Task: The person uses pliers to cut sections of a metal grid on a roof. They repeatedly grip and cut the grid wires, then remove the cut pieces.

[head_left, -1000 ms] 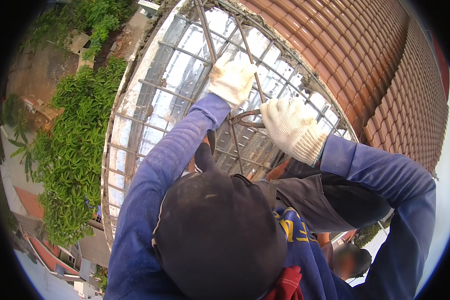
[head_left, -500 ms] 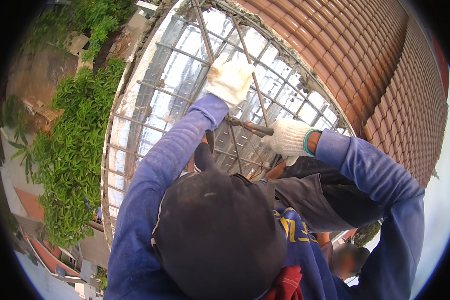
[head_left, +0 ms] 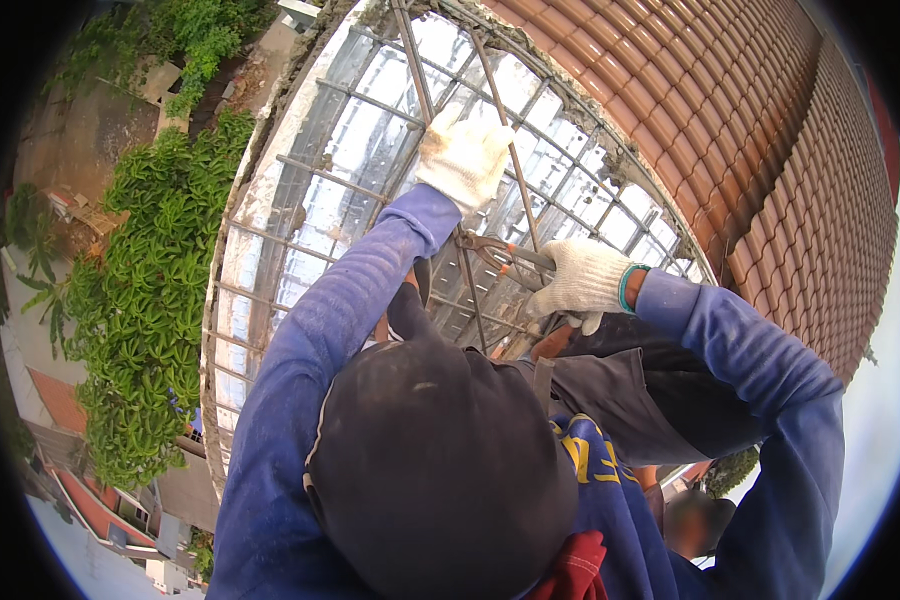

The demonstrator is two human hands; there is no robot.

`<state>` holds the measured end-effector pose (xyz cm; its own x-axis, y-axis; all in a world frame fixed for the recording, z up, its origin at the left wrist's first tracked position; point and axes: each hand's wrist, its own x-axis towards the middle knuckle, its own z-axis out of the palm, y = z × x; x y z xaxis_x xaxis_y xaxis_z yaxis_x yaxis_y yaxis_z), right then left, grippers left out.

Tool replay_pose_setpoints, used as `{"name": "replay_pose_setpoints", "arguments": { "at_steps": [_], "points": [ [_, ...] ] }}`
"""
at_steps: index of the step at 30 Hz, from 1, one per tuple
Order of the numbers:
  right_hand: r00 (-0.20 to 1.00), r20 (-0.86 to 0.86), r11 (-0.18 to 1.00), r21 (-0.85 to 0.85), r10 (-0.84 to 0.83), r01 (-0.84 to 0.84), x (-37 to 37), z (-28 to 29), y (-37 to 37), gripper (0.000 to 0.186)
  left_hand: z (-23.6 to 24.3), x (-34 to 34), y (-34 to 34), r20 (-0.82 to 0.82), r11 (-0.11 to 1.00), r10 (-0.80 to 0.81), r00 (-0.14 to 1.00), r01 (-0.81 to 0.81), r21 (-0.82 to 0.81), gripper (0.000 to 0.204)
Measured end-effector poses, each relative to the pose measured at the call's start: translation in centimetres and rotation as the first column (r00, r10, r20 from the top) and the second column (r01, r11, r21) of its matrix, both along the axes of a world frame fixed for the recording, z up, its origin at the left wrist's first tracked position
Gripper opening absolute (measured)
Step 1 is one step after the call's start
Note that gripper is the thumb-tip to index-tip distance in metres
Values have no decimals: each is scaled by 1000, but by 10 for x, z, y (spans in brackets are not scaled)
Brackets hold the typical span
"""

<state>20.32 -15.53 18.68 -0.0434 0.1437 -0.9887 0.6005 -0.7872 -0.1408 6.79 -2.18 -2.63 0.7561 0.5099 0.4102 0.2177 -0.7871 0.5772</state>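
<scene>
My left hand, in a white knitted glove, is closed around a steel reinforcing bar that runs up and away from me. Below and right of it, my right hand, gloved with a teal cuff edge, grips the handles of a pair of pincers. The handles stand apart. The pincers' jaws point left, against the bar near my left wrist; whether any wire is between them I cannot tell. Beneath both hands lies a grid of rebar over shiny metal decking.
A rough concrete rim curves along the left side, with trees and ground far below. Brown roof tiles rise at the right. Another person, blurred, is at the lower right. My dark cap hides the lower middle.
The pincers' handles have spread apart and their jaws show more clearly. My right hand has shifted slightly and its fingers have loosened a little. My left hand keeps its place on the bar.
</scene>
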Motion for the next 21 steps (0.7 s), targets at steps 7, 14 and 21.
{"name": "replay_pose_setpoints", "arguments": {
  "at_steps": [7,14,21],
  "points": [
    [608,528,565,265,593,-781,-25,2,12,31,0,0,-1,-17,1000,0,1000,0,0,27],
    [915,167,727,562,369,-395,-5,-12,-16,54,0,0,-1,-49,1000,-13,999,12,-13,27],
    [901,-71,874,-285,-428,393,-16,-1,-13,41,4,0,0,-20,1000,6,1000,-6,-14,27]
  ]
}}
